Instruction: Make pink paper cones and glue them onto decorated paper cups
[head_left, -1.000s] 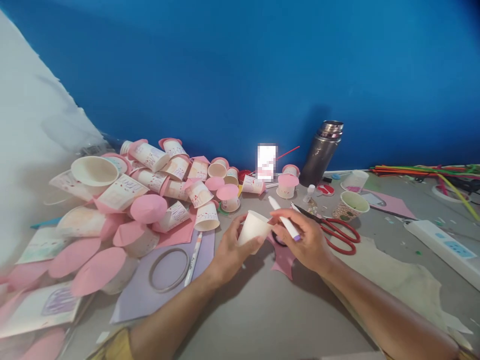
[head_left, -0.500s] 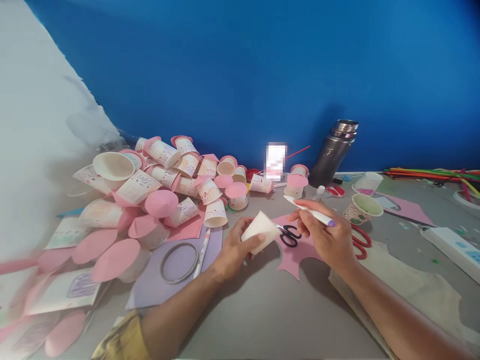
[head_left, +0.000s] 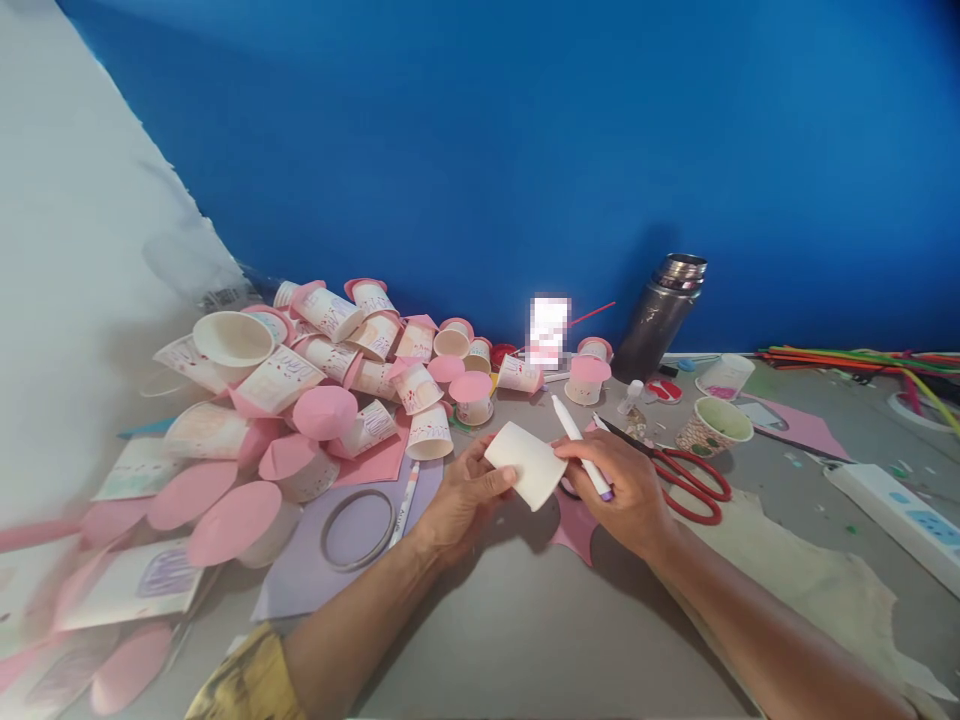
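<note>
My left hand (head_left: 465,490) grips a plain white paper cup (head_left: 526,463), tipped on its side just above the grey table (head_left: 510,620). My right hand (head_left: 630,480) is closed round a white marker with a purple end (head_left: 581,447), its fingers touching the cup's rim side. Under both hands lies a piece of pink paper (head_left: 574,520). Red-handled scissors (head_left: 686,475) lie just right of my right hand.
A heap of decorated cups with pink paper tops (head_left: 337,380) fills the left. A metal ring (head_left: 358,528) and a pen (head_left: 405,500) rest on lilac paper. A steel flask (head_left: 661,315), patterned cup (head_left: 712,425), power strip (head_left: 892,510) and coloured pipe cleaners (head_left: 862,357) stand right.
The cup has turned onto its side in my left hand. My right hand with the marker has come back in against the cup, covering the black scissors that showed half a second ago.
</note>
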